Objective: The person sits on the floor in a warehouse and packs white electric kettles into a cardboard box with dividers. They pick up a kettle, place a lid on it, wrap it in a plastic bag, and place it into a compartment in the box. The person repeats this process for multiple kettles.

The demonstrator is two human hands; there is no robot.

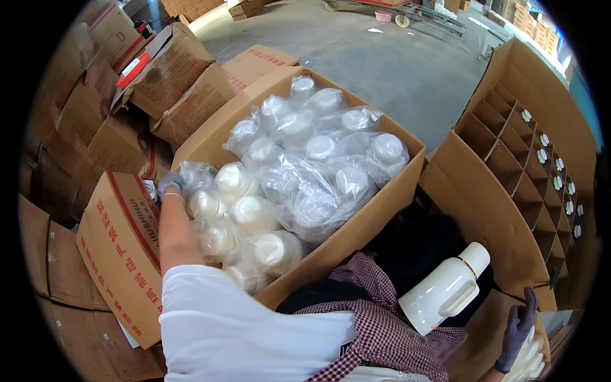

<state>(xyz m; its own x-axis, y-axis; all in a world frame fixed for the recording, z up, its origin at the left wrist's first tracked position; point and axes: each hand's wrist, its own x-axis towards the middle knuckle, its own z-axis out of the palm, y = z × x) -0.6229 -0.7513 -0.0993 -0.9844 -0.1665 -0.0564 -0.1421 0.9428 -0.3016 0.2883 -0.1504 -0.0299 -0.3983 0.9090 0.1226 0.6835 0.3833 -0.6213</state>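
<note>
My left hand (170,183), in a thin purple glove, reaches over the left edge of a large open cardboard box (353,238), beside plastic-wrapped white parts (205,203); whether it grips anything is hidden. Many clear bags with white round-topped pieces (321,147) fill that box. A white vacuum flask (441,289) with a handle and a gold-ringed cap lies tilted on my lap, touched by neither hand. My right hand (519,322), in a purple glove, is at the lower right with fingers spread, above white pieces (530,358) in another box.
On the right stands a tall open carton (487,210) with cardboard dividers, several cells holding pieces with white tops. Closed cartons (121,258) with red print are stacked on the left. A wheeled cart (425,16) and a pink basin (383,16) are on the concrete floor beyond.
</note>
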